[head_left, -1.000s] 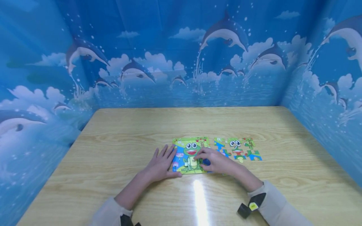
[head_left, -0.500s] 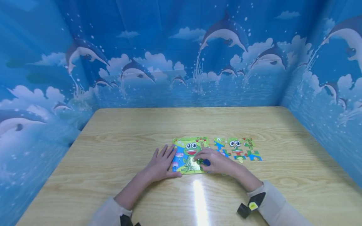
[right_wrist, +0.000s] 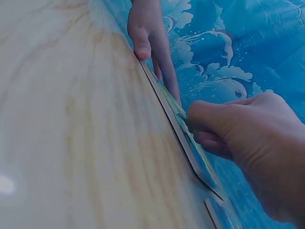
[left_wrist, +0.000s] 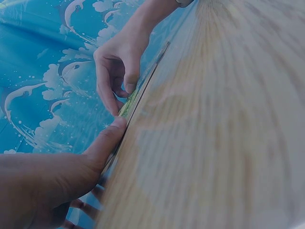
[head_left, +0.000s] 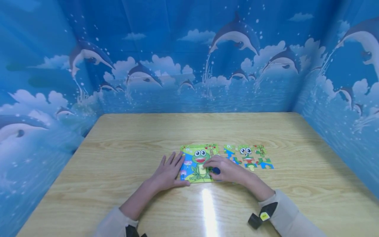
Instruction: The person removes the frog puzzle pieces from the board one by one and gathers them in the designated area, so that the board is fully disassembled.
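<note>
A frog jigsaw puzzle [head_left: 189, 167] lies flat in its board on the table. My left hand [head_left: 168, 171] rests at its left edge, fingers spread and straight, the thumb along the near edge. In the left wrist view, that thumb [left_wrist: 110, 136] touches the board's rim. My right hand [head_left: 222, 168] is over the right part of the puzzle, thumb and fingers curled down at the frog's belly. Between them they pinch a green puzzle piece [right_wrist: 181, 116], mostly hidden by the fingers. The right hand also covers the board's right side.
Right of the board, several loose-fitting puzzle pieces [head_left: 248, 158] show another frog. The wooden table [head_left: 133, 138] is bordered by a blue dolphin curtain [head_left: 177, 82] at the back and sides. A bright light reflection lies near the front.
Both hands stay in place. The shine over the frog's belly brightened half a second ago and has faded again.
</note>
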Demonstrator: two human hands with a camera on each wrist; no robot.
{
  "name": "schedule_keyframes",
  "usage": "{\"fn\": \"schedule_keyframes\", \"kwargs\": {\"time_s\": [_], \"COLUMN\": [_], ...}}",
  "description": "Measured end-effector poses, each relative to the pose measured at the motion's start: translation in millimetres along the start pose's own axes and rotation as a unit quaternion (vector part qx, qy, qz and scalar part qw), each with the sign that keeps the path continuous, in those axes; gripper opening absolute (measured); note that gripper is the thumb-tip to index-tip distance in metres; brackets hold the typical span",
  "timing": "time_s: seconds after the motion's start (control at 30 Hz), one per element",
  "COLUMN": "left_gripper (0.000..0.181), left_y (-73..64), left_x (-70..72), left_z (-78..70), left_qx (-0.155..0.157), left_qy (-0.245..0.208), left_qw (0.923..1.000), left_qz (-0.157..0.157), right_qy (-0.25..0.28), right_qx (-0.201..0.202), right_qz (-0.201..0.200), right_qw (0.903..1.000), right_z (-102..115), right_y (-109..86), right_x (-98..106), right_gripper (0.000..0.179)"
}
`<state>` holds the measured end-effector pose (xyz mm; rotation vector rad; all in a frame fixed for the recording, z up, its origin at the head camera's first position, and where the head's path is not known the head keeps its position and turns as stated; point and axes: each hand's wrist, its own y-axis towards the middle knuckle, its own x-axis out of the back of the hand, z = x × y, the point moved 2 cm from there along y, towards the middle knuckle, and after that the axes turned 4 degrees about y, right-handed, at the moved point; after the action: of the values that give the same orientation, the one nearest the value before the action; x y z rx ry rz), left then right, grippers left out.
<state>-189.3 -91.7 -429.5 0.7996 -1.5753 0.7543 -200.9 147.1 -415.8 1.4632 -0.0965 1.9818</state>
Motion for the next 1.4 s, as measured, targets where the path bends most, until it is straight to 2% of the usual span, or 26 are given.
{"fn": "schedule_keyframes", "kwargs": {"time_s": [0.33,0.57,0.7,0.8,1.03,1.23,1.4], "left_gripper": [0.101,0.102,0.101,0.101,0.102,0.102,0.103], "left_y": [1.6,1.2,1.2,1.0,-0.1,-0.1,0.6], "left_x": [-1.1,-3.7,-3.7,-3.4,-2.2,-1.7,-1.6], "left_z": [-2.0,-2.6,-2.8,-2.6,-1.2,0.0,0.0], "left_qx": [-0.009,-0.008,-0.008,-0.005,0.002,0.003,0.001], "left_qy": [-0.003,-0.006,-0.006,-0.008,-0.007,-0.008,-0.008], "left_qw": [0.9999,1.0,0.9999,0.9999,1.0,1.0,1.0], "left_qz": [-0.006,-0.002,-0.005,-0.002,0.0,-0.001,-0.001], "right_qy": [0.023,0.025,0.023,0.006,-0.02,-0.046,-0.058], "right_qx": [0.065,0.05,0.022,0.018,0.062,0.074,0.07], "right_qz": [-0.054,-0.073,-0.07,-0.08,-0.142,-0.159,-0.157], "right_qw": [0.9962,0.9958,0.9971,0.9966,0.9877,0.9834,0.9834], "right_z": [-1,1,0,-3,-9,-16,-24], "right_y": [-2.3,-13.1,-27.2,-40.4,-68.0,-90.2,-107.9], "right_x": [11,26,35,40,56,66,69], "right_gripper": [0.031,0.032,0.033,0.034,0.027,0.035,0.034]}}
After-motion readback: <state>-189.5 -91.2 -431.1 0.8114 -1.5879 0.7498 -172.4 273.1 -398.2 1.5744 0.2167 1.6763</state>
